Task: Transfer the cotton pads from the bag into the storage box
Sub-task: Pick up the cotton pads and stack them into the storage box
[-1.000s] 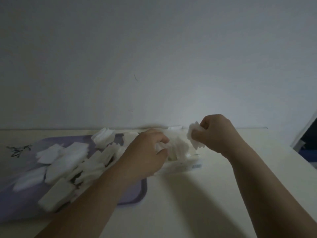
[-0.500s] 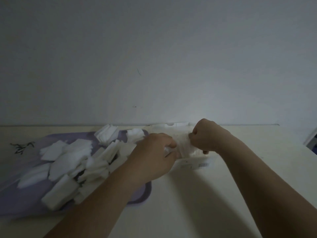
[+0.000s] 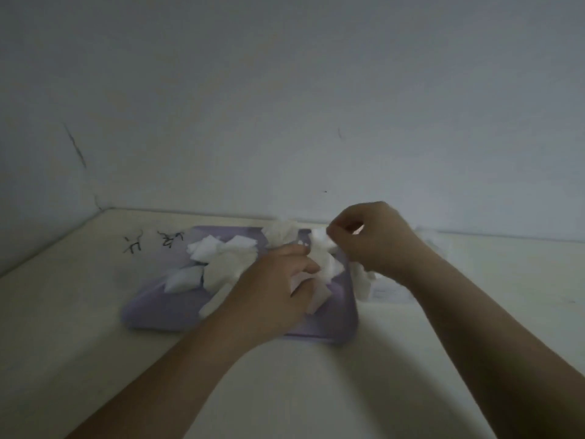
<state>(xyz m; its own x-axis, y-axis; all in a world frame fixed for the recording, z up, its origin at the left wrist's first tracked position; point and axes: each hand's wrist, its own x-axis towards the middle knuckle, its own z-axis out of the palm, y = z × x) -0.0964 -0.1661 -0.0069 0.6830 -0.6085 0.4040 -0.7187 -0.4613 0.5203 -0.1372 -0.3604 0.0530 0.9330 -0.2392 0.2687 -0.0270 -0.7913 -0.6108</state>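
Several white square cotton pads (image 3: 221, 264) lie piled on the flat purple bag (image 3: 164, 308) on the table. My left hand (image 3: 272, 286) is over the right part of the bag, fingers curled round a few pads (image 3: 316, 296). My right hand (image 3: 373, 242) hovers above the bag's right edge and pinches a pad (image 3: 318, 240) between thumb and forefinger. The clear storage box (image 3: 391, 291) with white pads inside stands just right of the bag, mostly hidden behind my right wrist.
The cream table (image 3: 316, 375) meets the white wall along its far edge and the corner at the left. Black scribbles (image 3: 152, 243) mark the tabletop left of the bag.
Both hands have shifted left from the clear box to the right end of the purple bag. My head has turned left, so the bag now sits mid-view.
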